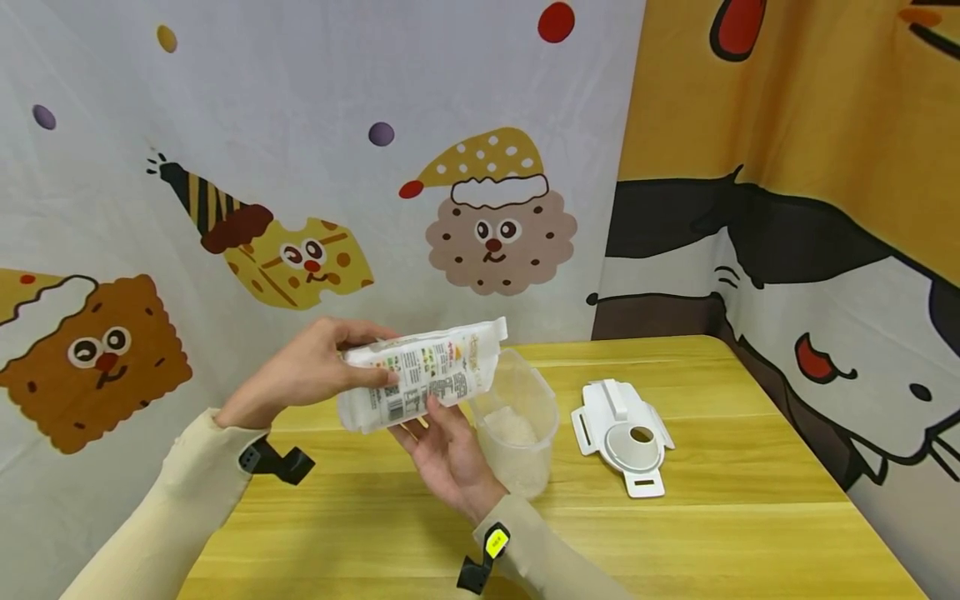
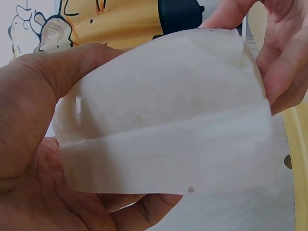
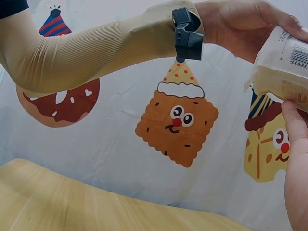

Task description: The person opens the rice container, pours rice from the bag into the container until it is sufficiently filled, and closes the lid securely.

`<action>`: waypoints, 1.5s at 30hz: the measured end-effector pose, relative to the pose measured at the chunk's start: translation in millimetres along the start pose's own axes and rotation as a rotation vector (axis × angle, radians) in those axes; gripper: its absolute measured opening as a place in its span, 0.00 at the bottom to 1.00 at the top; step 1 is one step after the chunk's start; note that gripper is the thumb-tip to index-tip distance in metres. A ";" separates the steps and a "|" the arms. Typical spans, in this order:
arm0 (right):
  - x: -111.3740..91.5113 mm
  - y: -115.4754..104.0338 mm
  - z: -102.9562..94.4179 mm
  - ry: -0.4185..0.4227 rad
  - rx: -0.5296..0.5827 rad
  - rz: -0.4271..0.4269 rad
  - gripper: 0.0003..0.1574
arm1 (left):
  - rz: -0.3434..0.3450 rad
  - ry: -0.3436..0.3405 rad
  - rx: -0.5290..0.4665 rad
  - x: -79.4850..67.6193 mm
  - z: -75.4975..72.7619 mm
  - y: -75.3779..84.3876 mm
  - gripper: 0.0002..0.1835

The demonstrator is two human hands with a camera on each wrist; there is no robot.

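A white printed bag [image 1: 420, 375] is held up over the table, tilted, its right end over the rim of a clear plastic container [image 1: 538, 396]. My left hand [image 1: 311, 371] grips the bag's left end, thumb on the printed face. From below, my right hand [image 1: 453, 462] holds the bag with the thumb against its lower front and the fingers behind. Whitish grains [image 1: 513, 427], which look like rice, lie inside the container. The bag's blank bottom [image 2: 163, 110] fills the left wrist view. In the right wrist view the bag [image 3: 284, 72] shows only in part, at the right edge.
Right of the container, a white plastic lid [image 1: 617, 408] with a round hole and side tabs lies on the wooden table [image 1: 720, 450]. A cartoon-printed curtain [image 1: 300, 100] hangs behind the table and along its right side.
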State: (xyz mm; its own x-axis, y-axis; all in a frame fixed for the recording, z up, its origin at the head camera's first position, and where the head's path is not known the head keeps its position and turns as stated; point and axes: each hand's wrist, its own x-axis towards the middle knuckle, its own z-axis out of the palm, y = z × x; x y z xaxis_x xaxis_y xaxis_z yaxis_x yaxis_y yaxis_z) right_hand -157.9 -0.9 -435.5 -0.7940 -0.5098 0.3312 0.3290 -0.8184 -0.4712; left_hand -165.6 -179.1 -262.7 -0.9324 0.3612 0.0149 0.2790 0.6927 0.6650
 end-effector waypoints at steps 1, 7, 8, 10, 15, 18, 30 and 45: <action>0.0 0.1 0.2 -0.002 -0.003 -0.001 0.32 | 0.000 -0.001 -0.002 0.0 0.0 0.0 0.26; 0.4 0.8 1.7 -0.014 -0.003 -0.016 0.30 | -0.001 -0.002 -0.008 -1.2 0.1 -0.1 0.26; 0.5 1.0 1.7 -0.015 -0.002 -0.018 0.30 | -0.002 -0.001 -0.008 -1.4 0.0 0.0 0.26; 0.6 1.0 1.9 -0.017 -0.002 -0.020 0.31 | -0.003 -0.002 -0.010 -1.6 -0.2 0.2 0.27; 0.2 0.4 2.5 -0.006 0.004 -0.011 0.32 | 0.000 -0.005 -0.008 -1.4 -0.7 1.5 0.26; 0.2 0.0 2.5 0.001 0.006 -0.003 0.32 | -0.002 -0.003 -0.003 -1.2 -1.0 2.0 0.26; 0.2 0.4 5.0 0.010 0.015 0.005 0.33 | -0.020 0.000 0.004 -1.2 -2.8 2.7 0.27; 1.2 -1.8 4.8 0.019 0.018 -0.002 0.33 | -0.020 0.000 0.004 2.7 -2.3 6.2 0.28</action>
State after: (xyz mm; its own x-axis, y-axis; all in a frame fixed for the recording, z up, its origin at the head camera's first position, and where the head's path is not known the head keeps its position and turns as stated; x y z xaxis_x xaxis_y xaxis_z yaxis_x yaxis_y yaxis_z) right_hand -157.0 -1.3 -430.3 -0.8039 -0.5036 0.3165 0.3367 -0.8240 -0.4558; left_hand -166.9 -175.2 -256.8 -0.9378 0.3472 0.0013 0.2610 0.7023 0.6623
